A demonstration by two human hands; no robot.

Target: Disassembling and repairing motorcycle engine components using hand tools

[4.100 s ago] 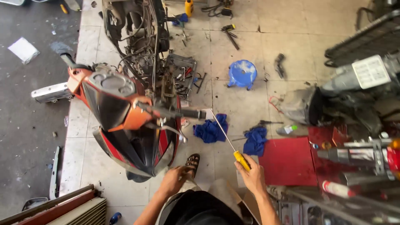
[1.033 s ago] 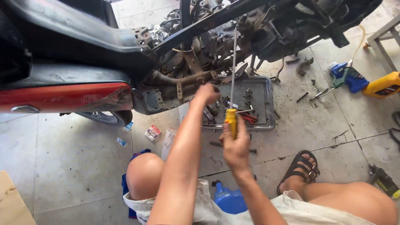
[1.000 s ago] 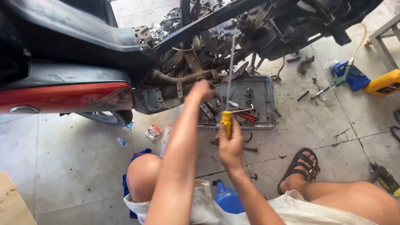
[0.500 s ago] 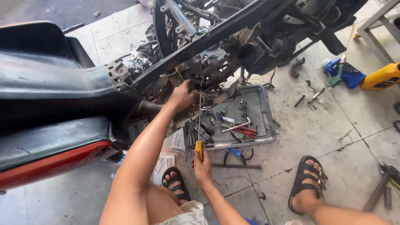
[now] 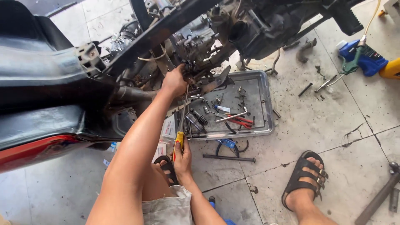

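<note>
Yellow screwdriver (image 5: 180, 125) is gripped by the right hand (image 5: 182, 157) and aimed at the engine (image 5: 196, 46), held by the left hand (image 5: 174, 81); loose parts are already laid in the tray (image 5: 266, 104).

A metal tray (image 5: 262, 104) lies under the motorcycle frame (image 5: 166, 29), tools (image 5: 233, 118) in it.

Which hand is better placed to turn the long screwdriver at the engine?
Right hand: it grips the yellow-handled long screwdriver. The left hand is up on the motorcycle's engine parts, beside the tip.
</note>
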